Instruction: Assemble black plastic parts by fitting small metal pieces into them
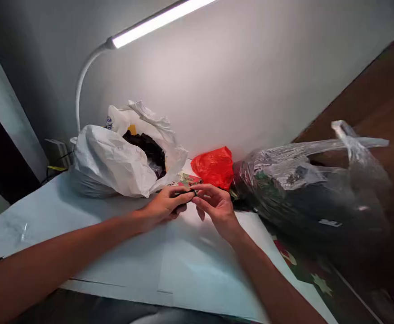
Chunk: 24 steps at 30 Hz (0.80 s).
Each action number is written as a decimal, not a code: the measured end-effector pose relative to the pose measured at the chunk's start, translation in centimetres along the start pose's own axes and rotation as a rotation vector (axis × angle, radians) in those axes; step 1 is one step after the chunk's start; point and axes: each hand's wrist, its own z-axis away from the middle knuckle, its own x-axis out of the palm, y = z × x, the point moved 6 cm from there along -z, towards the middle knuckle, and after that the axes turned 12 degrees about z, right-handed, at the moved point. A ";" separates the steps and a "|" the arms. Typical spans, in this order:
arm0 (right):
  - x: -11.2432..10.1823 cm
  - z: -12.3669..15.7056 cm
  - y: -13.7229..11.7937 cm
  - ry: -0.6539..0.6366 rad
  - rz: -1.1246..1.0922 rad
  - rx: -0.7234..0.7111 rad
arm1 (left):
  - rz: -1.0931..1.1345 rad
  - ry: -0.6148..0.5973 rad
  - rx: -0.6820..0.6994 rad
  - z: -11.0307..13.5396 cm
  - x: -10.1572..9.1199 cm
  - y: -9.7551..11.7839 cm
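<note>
Both my hands meet over the middle of the white-covered table (123,252). My left hand (170,204) is closed around a small black object (188,192), whose kind I cannot make out; most of it is hidden by fingers. From the other side, the thumb and fingertips of my right hand (215,204) pinch the end of that same object. Just beyond the hands lie a patterned red and green piece (190,180) and a crumpled red plastic bag (213,166).
A white plastic bag (112,157) stands gaping at the left, with dark items inside. To the right, a large clear bag (284,189) holds dark contents and overhangs the table's side. A lit lamp (163,20) arches above from the back left, before the wall.
</note>
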 end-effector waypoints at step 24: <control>-0.1 0.0 -0.6 -0.003 0.009 0.019 | -0.068 0.060 0.053 0.1 -0.5 -0.1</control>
